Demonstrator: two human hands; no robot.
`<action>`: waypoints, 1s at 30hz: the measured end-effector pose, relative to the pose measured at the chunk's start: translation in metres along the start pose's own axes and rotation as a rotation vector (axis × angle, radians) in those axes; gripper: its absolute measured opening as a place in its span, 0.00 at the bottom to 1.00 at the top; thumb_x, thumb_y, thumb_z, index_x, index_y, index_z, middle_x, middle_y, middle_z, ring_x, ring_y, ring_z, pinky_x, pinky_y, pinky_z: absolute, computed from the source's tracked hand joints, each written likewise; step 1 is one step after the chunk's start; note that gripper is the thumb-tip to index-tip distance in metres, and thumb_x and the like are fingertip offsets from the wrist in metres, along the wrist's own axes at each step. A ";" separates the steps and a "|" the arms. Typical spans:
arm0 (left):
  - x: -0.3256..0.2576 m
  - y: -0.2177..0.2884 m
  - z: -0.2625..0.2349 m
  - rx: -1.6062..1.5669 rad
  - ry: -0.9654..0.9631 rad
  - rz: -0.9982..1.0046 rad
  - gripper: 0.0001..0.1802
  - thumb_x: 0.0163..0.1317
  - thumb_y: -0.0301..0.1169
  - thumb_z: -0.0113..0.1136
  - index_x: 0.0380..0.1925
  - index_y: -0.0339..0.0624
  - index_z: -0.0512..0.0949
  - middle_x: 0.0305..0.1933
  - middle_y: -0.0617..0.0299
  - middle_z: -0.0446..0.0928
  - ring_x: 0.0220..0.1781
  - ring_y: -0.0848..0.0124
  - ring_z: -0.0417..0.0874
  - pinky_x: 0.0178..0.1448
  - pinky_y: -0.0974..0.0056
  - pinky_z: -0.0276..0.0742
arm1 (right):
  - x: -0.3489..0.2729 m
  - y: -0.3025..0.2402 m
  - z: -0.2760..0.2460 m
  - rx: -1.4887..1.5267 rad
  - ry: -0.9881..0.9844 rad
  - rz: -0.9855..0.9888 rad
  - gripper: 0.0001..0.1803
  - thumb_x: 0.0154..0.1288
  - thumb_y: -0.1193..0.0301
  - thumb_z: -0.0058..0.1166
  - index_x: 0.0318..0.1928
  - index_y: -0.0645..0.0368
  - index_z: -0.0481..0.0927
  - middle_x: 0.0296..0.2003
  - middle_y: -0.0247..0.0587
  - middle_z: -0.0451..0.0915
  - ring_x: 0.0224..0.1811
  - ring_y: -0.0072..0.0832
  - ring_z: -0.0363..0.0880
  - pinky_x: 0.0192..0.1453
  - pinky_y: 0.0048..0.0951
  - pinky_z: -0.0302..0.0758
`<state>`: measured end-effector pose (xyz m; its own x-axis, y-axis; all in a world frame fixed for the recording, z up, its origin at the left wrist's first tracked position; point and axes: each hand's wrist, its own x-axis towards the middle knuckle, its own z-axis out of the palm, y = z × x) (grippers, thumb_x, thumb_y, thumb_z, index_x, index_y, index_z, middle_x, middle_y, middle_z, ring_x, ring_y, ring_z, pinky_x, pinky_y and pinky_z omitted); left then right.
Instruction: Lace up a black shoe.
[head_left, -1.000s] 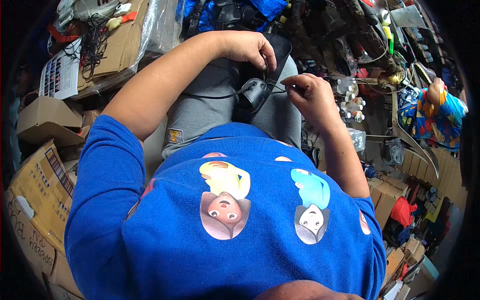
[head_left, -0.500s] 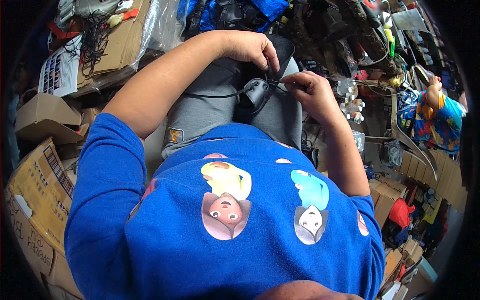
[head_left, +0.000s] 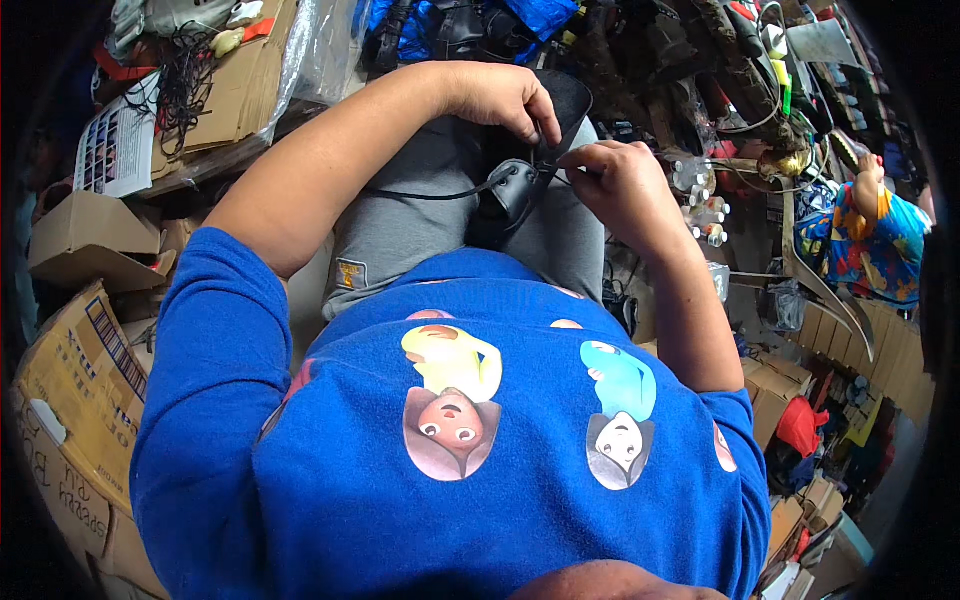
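Note:
A black leather shoe (head_left: 508, 195) rests between my thighs, with eyelets along its near part and its sole out of sight. From its eyelets a black lace (head_left: 425, 194) runs off to the left across my grey trousers. My left hand (head_left: 512, 103) reaches over from the far side, fingers bent down and closed on the shoe's far part; the fingertips are partly hidden. On the right, my right hand (head_left: 622, 188) pinches the lace beside the eyelets, thumb and forefinger pressed together. Both hands are close to each other.
Cardboard boxes (head_left: 95, 240) are stacked at the left, below a bench with flat cardboard (head_left: 235, 100) and a tangle of black cord (head_left: 185, 95). Small clear bottles (head_left: 705, 205) stand at the right. A person in colourful clothes (head_left: 880, 240) is farther right. Black shoes and blue plastic (head_left: 540, 25) lie ahead.
My right hand has shifted very slightly, its fingers closing in more at the lace. The left hand has barely moved; the shoe is tilted a little differently.

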<state>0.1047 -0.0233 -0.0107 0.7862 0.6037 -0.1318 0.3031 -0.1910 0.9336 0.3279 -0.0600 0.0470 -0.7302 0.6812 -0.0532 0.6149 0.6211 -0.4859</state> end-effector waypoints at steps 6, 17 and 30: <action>-0.002 0.002 -0.001 -0.151 -0.032 -0.031 0.15 0.55 0.24 0.58 0.44 0.36 0.81 0.42 0.59 0.82 0.46 0.72 0.80 0.56 0.68 0.72 | 0.006 0.006 -0.008 0.029 -0.069 0.034 0.10 0.50 0.78 0.58 0.34 0.55 0.85 0.26 0.44 0.79 0.30 0.39 0.80 0.36 0.34 0.77; 0.000 -0.007 0.002 -0.027 -0.024 0.046 0.20 0.51 0.27 0.66 0.47 0.41 0.81 0.42 0.59 0.75 0.49 0.66 0.75 0.57 0.65 0.70 | -0.007 0.023 0.014 0.328 -0.048 0.190 0.10 0.55 0.76 0.60 0.39 0.53 0.85 0.28 0.38 0.77 0.33 0.27 0.77 0.41 0.27 0.74; -0.006 -0.003 0.008 0.169 0.114 0.044 0.22 0.49 0.28 0.68 0.47 0.41 0.81 0.41 0.58 0.74 0.47 0.65 0.76 0.54 0.65 0.71 | -0.004 0.014 0.019 0.278 0.049 0.137 0.13 0.50 0.77 0.63 0.38 0.51 0.86 0.25 0.37 0.73 0.31 0.28 0.76 0.40 0.30 0.73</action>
<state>0.1034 -0.0329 -0.0153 0.7372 0.6742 -0.0447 0.3635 -0.3400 0.8674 0.3336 -0.0613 0.0242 -0.6267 0.7733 -0.0963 0.5969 0.3969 -0.6973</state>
